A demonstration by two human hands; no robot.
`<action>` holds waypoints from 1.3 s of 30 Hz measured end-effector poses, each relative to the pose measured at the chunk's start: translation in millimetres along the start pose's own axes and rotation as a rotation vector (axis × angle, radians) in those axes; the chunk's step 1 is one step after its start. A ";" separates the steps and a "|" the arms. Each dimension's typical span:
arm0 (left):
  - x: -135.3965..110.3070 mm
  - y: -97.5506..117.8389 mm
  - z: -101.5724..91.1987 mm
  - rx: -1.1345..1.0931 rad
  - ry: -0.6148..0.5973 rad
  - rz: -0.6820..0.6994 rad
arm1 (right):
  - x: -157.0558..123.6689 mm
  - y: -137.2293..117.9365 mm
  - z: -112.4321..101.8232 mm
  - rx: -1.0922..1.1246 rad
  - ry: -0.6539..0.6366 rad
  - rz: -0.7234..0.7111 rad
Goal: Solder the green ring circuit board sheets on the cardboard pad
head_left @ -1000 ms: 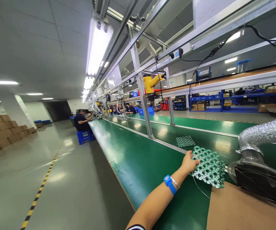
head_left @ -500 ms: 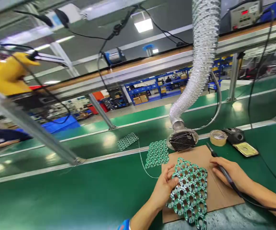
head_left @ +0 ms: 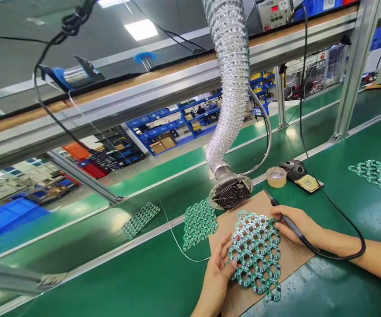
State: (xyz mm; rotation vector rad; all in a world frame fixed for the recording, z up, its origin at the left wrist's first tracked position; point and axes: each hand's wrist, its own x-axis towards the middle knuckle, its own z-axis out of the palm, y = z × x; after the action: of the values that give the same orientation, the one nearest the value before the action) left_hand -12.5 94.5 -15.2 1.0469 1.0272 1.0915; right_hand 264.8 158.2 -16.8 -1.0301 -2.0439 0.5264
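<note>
My left hand grips the left edge of a green circuit board panel made of many joined rings, thumb on top. The panel sits tilted over a sheet of brown cardboard. A thin pale wire runs across the bench to my left hand; whether the fingers hold it is hidden. In my right hand is a soldering iron, held like a pen. Its tip points up and left, beyond the panel's upper right edge and apart from it.
A fan-faced extractor hood on a silver duct hangs just behind the cardboard. More ring panels lie left, farther left and far right. A tape roll and a sponge tray stand behind my right hand.
The view has swung to the right, bringing another ring panel into sight at the right. Both hands keep their hold, and the held panel has turned slightly.
</note>
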 end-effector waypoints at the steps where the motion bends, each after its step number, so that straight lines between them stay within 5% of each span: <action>1: -0.2 0.7 0.7 -0.004 -0.010 0.005 | 0.3 -0.3 -0.3 0.010 0.004 0.017; 7: -0.4 3.1 -0.1 0.013 0.024 -0.018 | 2.2 -5.2 -2.2 0.078 0.004 0.090; 13: 14.3 2.1 -22.4 0.090 0.431 -0.034 | -4.0 -19.5 2.1 0.105 0.046 0.072; 16: 18.7 3.3 -27.3 0.297 0.380 -0.040 | -7.9 -22.7 4.2 0.096 0.067 -0.020; 20: 15.7 -4.0 -33.1 0.850 0.295 0.143 | -9.0 -17.9 6.1 0.030 0.110 -0.117; 26: 11.7 -23.7 -38.9 1.334 0.038 0.219 | -4.7 -7.4 5.0 -0.093 0.062 -0.125; 33: -1.5 10.2 -12.7 1.266 -0.125 0.092 | -12.5 6.6 -1.9 -0.159 -0.052 -0.114; 39: -9.6 33.7 -13.7 1.188 -0.252 0.091 | -11.2 22.5 -6.9 -0.210 -0.104 -0.150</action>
State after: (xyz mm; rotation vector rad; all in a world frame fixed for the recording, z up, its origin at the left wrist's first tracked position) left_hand -33.1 91.6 16.2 2.1115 1.4402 0.3009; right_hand 285.4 162.5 -32.1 -0.9764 -2.2854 0.2971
